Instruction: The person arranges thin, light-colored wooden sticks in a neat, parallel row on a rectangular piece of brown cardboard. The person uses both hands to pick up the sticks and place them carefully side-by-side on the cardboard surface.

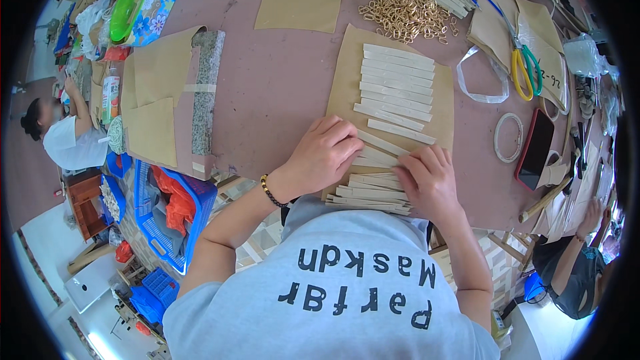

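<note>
Nearest the camera, a pale grey cloth shirt (pixel 333 283) is seen. Beyond it, over a rectangular tan paper sheet (pixel 345 87), one slim, flat cream strip (pixel 381 143) is met at its left end by the left hand (pixel 323 153), fingers bent, and at its right by the right hand (pixel 430 180). Spacing would probably be best kept by squaring both ends to the far row of matching strips (pixel 397 89). Whether either hand is clamped or loose cannot be told, contact being hidden; the sheet's near edge is covered.

Strips (pixel 397 85) on paper (pixel 443 113), scissors (pixel 515 41) to right
</note>
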The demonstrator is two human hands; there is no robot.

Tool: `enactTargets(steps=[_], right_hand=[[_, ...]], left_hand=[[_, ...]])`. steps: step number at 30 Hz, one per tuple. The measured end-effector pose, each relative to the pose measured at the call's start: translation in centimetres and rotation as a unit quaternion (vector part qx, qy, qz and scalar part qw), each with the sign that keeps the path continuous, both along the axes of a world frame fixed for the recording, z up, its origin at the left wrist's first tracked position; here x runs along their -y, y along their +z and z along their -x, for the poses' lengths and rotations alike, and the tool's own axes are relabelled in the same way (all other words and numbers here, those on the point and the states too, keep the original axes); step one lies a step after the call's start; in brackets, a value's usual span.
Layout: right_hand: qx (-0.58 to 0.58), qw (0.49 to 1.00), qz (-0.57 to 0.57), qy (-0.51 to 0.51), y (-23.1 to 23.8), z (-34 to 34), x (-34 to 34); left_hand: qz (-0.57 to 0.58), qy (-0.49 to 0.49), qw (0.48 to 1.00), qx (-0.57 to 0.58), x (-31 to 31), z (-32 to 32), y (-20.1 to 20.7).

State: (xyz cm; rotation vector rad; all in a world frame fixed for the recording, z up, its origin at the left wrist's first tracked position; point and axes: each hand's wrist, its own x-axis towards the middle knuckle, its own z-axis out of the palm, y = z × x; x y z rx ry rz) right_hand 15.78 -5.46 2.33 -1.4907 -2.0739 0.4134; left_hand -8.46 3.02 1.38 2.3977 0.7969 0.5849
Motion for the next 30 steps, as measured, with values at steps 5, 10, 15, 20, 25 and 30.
enactTargets(steps=[5, 10, 15, 20, 25, 30], right_hand=[[0.009, 0.999, -0.001, -0.032, -0.5, -0.8, -0.3], [0.003, 0.999, 0.019, -0.037, 0.7, -0.9, -0.9], [0.030, 0.999, -0.015, -0.026, 0.1, -0.9, -0.6], [0.054, 0.998, -0.024, 0.004, -0.4, -0.7, -0.2], [0.065, 0.997, -0.044, 0.007, -0.3, -0.9, -0.1], [0.087, 0.995, -0.052, 0.013, -0.3, -1.1, 0.1]], left_hand=[[0.014, -0.001, 1.000, -0.006, -0.5, -0.6, 0.0], [0.006, -0.004, 1.000, 0.004, -0.7, -1.1, -0.2], [-0.045, -0.011, 0.999, 0.028, -0.6, -1.0, 0.0], [-0.072, -0.030, 0.997, -0.015, -0.7, -0.1, -0.1], [-0.061, -0.028, 0.998, -0.022, -0.5, -0.1, 0.0], [-0.048, -0.035, 0.998, -0.006, -0.2, -0.4, -0.1]])
